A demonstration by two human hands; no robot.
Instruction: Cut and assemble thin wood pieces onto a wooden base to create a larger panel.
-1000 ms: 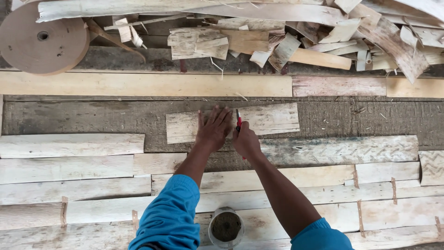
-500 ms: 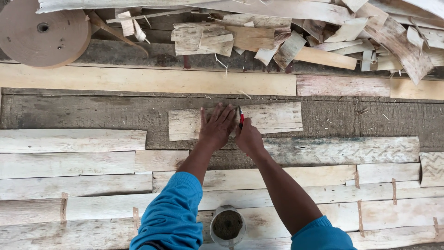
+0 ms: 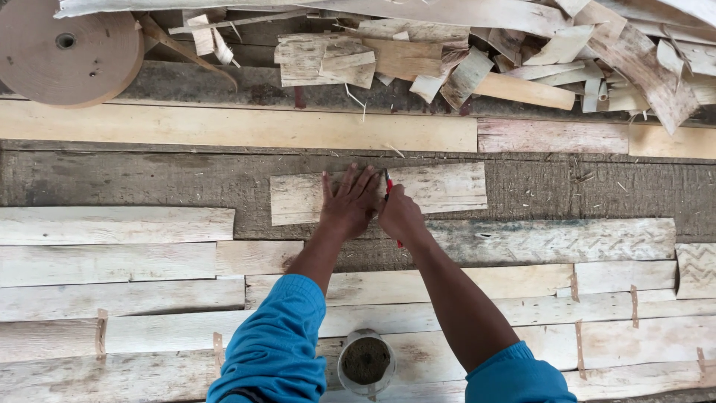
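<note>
Veneer strip [image 3: 440, 188], short and pale, lies across the dark middle of the desk [image 3: 149, 179], and you pin it with your left hand [image 3: 349, 203], spread flat, fingers splayed. Your right hand [image 3: 400, 216] is closed around a red-handled blade [image 3: 388, 186] set against the strip just beside your left fingers. You look to be mid-cut; the next stroke wants steady pressure and your fingers kept off the blade's line. Longer strips, a tape roll [image 3: 68, 51], scraps [image 3: 477, 52] and a small pot [image 3: 365, 362] surround you.
</note>
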